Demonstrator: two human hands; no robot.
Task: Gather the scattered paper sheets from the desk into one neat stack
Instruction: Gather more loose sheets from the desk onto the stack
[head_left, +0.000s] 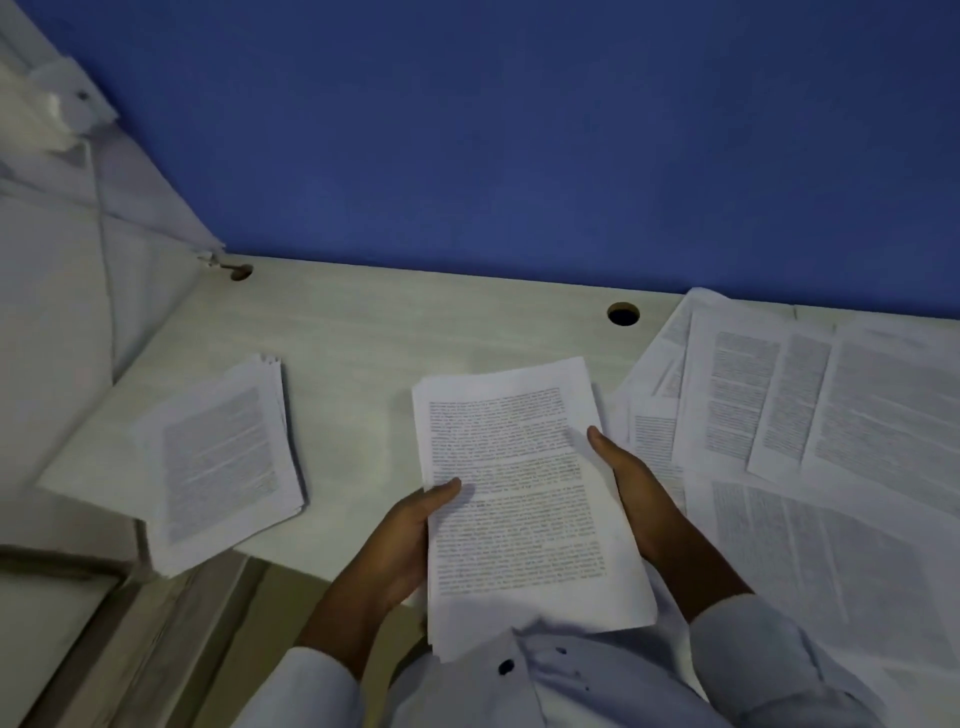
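2 hands (410, 525) (631, 483), 2 ppr stacks (223, 457) (519, 493), 2 holes (623, 314) (240, 272), 1 desk (415, 332)

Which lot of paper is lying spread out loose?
The sheets at the right, overlapping at odd angles. The left stack is roughly squared up; the left hand and right hand hold the middle bundle.

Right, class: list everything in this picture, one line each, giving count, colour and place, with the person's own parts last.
held bundle: one, white printed sheets, middle, above the desk's near edge
paper stack: one, white, printed, desk's left end, overhanging the near edge
loose sheets: several, white, printed, overlapping on the right
desk: one, pale wood-grain
cable holes: two, dark, along the far edge
partition: one, blue, behind the desk
sleeves: two, light blue, bottom
left hand: one, grips the bundle's left edge
right hand: one, grips its right edge
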